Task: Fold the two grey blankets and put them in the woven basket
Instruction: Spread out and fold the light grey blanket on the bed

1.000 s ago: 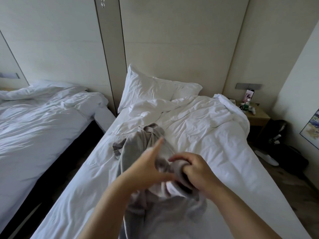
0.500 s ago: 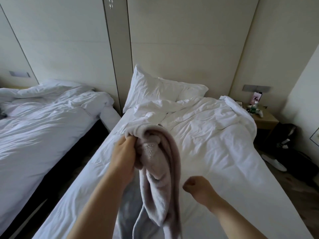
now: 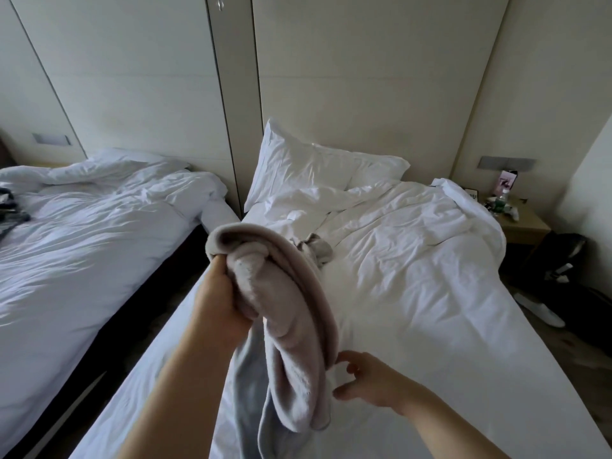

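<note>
My left hand [image 3: 220,304] grips a bunched grey blanket [image 3: 291,309] and holds it up over the near bed; the cloth hangs down in thick folds to the bottom of the frame. My right hand [image 3: 367,379] is lower and to the right, fingers and thumb spread and loosely curved beside the hanging edge, holding nothing. More grey cloth [image 3: 318,248] lies crumpled on the bed behind the raised blanket; whether it is a second blanket I cannot tell. No woven basket is in view.
The near bed [image 3: 430,293] has a rumpled white duvet and a pillow [image 3: 314,167]. A second white bed [image 3: 82,243] stands at left across a dark gap. A nightstand [image 3: 516,223] with a bottle and small items, a dark bag and white shoes sit at right.
My left hand took the blanket and lifted it up off the bed. My right hand let go, dropped lower, and now opens beside the hanging edge.
</note>
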`<state>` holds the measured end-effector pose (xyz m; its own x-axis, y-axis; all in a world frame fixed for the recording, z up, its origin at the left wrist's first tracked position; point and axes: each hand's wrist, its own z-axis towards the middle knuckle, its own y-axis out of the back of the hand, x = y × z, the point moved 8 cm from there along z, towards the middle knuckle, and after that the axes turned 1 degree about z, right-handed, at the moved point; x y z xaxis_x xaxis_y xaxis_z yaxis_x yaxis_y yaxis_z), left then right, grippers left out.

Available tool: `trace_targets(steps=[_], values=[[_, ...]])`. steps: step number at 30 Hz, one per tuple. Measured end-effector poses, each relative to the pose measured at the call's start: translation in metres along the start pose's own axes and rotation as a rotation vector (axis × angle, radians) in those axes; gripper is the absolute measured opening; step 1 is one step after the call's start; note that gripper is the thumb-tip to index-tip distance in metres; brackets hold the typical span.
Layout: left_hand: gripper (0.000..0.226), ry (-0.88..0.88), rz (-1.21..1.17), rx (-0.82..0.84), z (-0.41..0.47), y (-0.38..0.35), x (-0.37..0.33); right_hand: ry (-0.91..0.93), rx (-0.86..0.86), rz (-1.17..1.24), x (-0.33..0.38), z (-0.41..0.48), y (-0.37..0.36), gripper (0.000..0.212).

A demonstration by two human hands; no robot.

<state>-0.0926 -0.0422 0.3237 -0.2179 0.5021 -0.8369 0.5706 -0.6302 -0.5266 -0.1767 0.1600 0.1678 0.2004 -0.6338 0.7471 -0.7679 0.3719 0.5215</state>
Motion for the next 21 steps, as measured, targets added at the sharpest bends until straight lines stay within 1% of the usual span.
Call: trace_targets(steps=[1, 2, 4, 5, 7, 8, 10, 11, 12, 14, 15, 16, 17, 18, 20, 21], values=[[0.029, 0.006, -0.055, 0.04, 0.001, 0.002, -0.002, 0.001, 0.023, 0.003, -0.005, 0.0, -0.003, 0.055], [0.027, 0.032, -0.103, 0.035, 0.002, 0.007, 0.0, 0.006, 0.052, 0.016, -0.006, -0.001, -0.007, 0.054], [0.041, 0.081, -0.181, -0.061, 0.005, 0.025, 0.011, 0.0, 0.102, 0.003, -0.013, -0.002, -0.015, 0.053], [0.042, 0.097, -0.182, -0.086, 0.005, 0.03, 0.017, -0.013, 0.105, -0.034, -0.019, 0.0, -0.017, 0.05], [0.035, 0.091, -0.082, -0.037, 0.003, 0.025, 0.021, -0.022, 0.07, -0.09, -0.03, 0.008, -0.017, 0.032], [0.04, 0.07, -0.026, -0.003, 0.003, 0.021, 0.022, -0.018, 0.056, -0.077, -0.032, 0.01, -0.018, 0.023], [0.052, 0.068, 0.059, 0.006, 0.002, 0.021, 0.027, -0.038, 0.008, 0.062, -0.039, 0.013, -0.012, 0.022], [0.052, 0.073, 0.121, -0.024, 0.003, 0.028, 0.03, -0.058, -0.064, 0.177, -0.043, 0.014, -0.004, 0.022], [0.046, 0.056, 0.233, -0.055, 0.006, 0.038, 0.033, -0.065, -0.178, 0.292, -0.048, 0.014, 0.011, 0.019], [0.022, 0.037, 0.498, -0.133, 0.014, 0.065, 0.043, -0.108, -0.464, 0.529, -0.073, 0.015, 0.046, 0.016], [0.013, 0.053, 0.586, -0.175, 0.016, 0.079, 0.05, -0.171, -0.555, 0.664, -0.091, 0.016, 0.058, 0.016], [0.015, 0.102, 0.625, -0.216, 0.017, 0.094, 0.061, -0.255, -0.588, 0.794, -0.108, 0.017, 0.063, 0.018], [0.02, 0.161, 0.624, -0.245, 0.018, 0.108, 0.073, -0.344, -0.574, 0.867, -0.126, 0.018, 0.063, 0.021], [0.023, 0.219, 0.614, -0.262, 0.018, 0.119, 0.085, -0.416, -0.515, 0.886, -0.138, 0.018, 0.058, 0.024], [0.024, 0.329, 0.6, -0.285, 0.018, 0.134, 0.11, -0.511, -0.274, 0.815, -0.156, 0.02, 0.036, 0.026], [0.022, 0.375, 0.603, -0.294, 0.018, 0.141, 0.121, -0.535, -0.138, 0.723, -0.162, 0.021, 0.023, 0.023]])
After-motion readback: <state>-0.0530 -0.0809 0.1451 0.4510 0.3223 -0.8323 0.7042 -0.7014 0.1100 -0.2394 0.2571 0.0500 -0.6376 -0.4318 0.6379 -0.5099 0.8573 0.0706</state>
